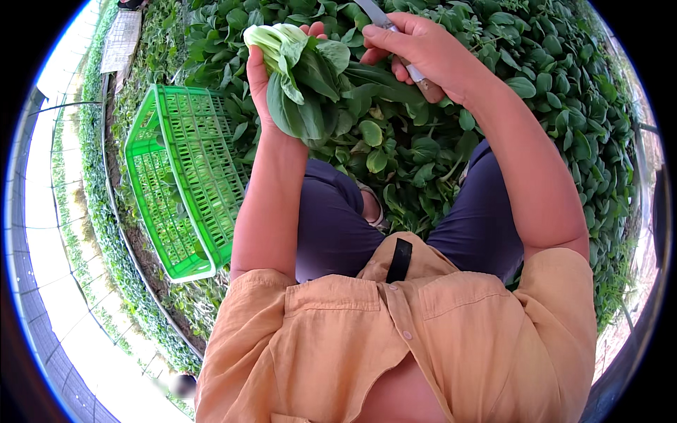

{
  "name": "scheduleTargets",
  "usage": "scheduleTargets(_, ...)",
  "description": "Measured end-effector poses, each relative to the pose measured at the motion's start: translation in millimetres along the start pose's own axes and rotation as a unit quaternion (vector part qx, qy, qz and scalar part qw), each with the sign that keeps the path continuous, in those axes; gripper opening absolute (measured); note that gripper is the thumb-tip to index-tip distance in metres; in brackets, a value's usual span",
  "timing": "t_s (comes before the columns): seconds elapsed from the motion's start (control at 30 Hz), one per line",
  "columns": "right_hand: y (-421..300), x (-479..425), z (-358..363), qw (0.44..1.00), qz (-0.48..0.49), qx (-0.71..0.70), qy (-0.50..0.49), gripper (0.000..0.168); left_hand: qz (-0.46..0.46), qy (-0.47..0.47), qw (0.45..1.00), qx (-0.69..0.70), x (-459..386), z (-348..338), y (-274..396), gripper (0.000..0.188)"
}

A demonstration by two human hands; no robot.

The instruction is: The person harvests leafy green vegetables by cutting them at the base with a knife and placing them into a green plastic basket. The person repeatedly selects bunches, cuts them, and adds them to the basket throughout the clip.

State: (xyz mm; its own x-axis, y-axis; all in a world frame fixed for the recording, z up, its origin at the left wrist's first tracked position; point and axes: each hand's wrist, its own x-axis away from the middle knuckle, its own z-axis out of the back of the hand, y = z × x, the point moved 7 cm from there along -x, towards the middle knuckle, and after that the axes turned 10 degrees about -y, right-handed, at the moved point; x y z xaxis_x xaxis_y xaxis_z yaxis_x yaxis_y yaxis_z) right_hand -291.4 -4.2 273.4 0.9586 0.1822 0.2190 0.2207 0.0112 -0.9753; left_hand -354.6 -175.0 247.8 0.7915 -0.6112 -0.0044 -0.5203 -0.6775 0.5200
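Observation:
My left hand (259,79) is wrapped around a head of bok choy (304,84). Its pale stem base points up and away from me, while the dark green leaves hang back towards my wrist. In my right hand (418,50) is a knife (426,87) with a wooden handle bound in pale wrapping. The blade (373,11) points up and to the left, its tip cut off by the top of the view. The blade is apart from the bok choy. Below both hands grow leafy bok choy plants (423,150), some with yellowing leaves.
A green plastic crate (195,153) stands at my left, with some leaves visible through its slatted wall. Dense greens (560,100) spread to the right. My bent legs (338,222) frame the plants before me. A dark pipe or hose (124,232) runs along the bed's left side.

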Motion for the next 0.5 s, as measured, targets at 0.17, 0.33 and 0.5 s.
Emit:
scheduleTargets(0.17,9,3,7,0.997,-0.064,0.039,-0.006,0.031,-0.048,-0.002,0.999,0.013,-5,4,12,0.066)
scheduleTargets(0.33,-1,11,8,0.999,-0.013,0.048,0.014,0.024,-0.057,-0.006,0.998,0.007,-8,3,17,0.067)
scheduleTargets(0.5,-24,23,21,0.96,0.123,0.201,0.15,0.021,-0.05,-0.084,0.993,0.06,-6,-16,10,0.074)
